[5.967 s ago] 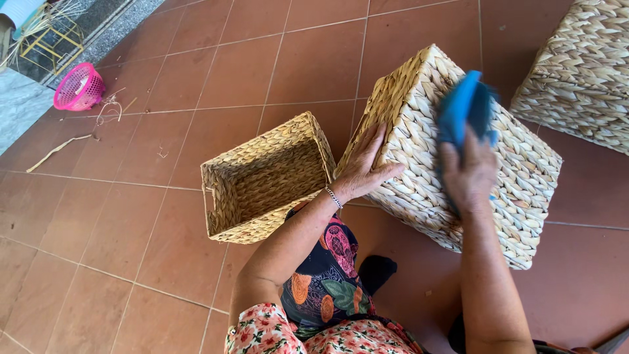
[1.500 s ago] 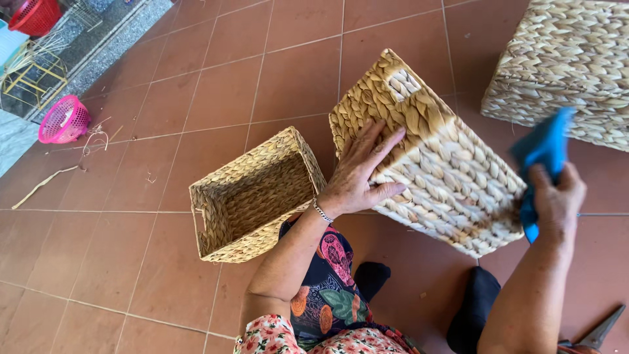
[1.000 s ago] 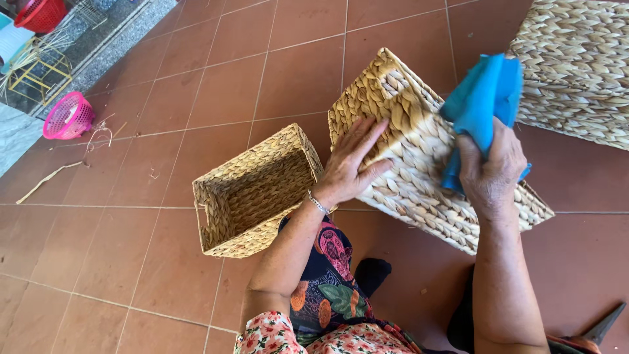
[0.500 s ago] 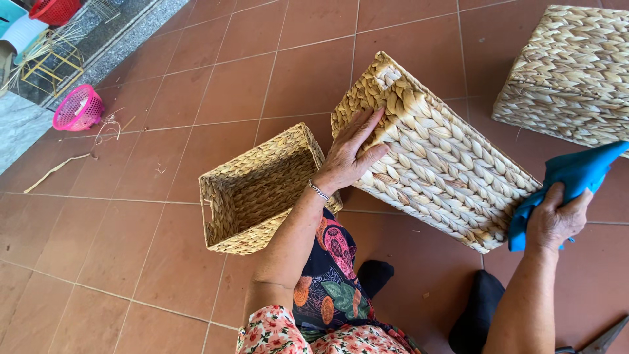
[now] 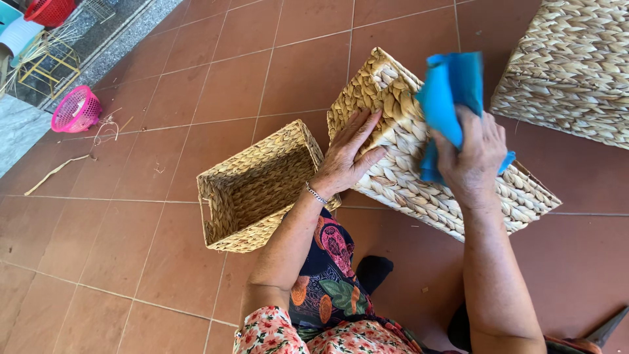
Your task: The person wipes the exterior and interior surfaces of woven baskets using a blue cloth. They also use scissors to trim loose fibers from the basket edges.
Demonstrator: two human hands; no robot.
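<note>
The left hand (image 5: 350,154) is lying flat and open on the overturned woven basket (image 5: 419,164), which is resting tilted on the tiled floor (image 5: 196,78). The right hand (image 5: 475,154) is gripping a blue cloth (image 5: 449,98) against that basket's top. A smaller open basket (image 5: 255,187) is sitting just beside it; another woven basket (image 5: 576,65) is lying near.

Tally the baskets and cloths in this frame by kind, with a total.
Woven straw baskets: 3 (turned-over basket under the hands, open basket, basket top right)
Plastic baskets: 2 (pink, red)
Blue cloth: 1
Total: 6
</note>
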